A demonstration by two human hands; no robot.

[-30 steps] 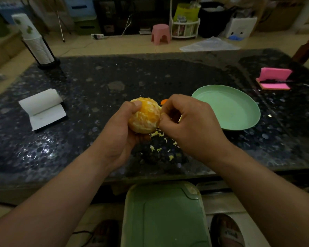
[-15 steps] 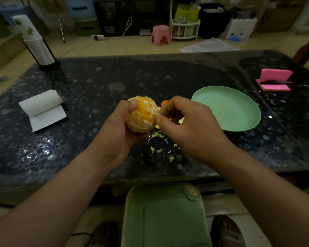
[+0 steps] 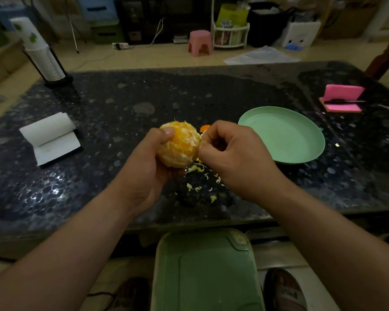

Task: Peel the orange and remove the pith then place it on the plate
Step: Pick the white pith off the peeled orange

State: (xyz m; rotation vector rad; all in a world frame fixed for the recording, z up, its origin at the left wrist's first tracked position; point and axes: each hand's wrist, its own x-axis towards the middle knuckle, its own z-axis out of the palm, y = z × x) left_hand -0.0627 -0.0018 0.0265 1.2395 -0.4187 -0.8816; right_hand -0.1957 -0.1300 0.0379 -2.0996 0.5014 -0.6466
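The left grip [image 3: 144, 167] is wrapped round the orange [image 3: 180, 145], thumb on top. The right grip [image 3: 238, 158] is closed in a thumb-and-forefinger pinch on the pith at the fruit's right flank, though the strand itself is too small to make out.

The dark speckled bench [image 3: 121, 104] lies just below both. The green plate [image 3: 285, 135] waits bare to the right, near the right grip. The orange is skinned, but pale webbing shows across its face, so I judge the pith-picking about half done.

To do it well:
- Pinch low, at the root of a strand.
- Pull along the segment line rather than outward, so the membrane does not tear.
- Turn the fruit a little in the left grip after each pull, holding it lightly to avoid squeezing juice.

Pith scraps [image 3: 197, 169] litter the bench beneath the orange, and a bit of peel [image 3: 204, 127] sits behind it. Let new scraps fall there, off the plate.
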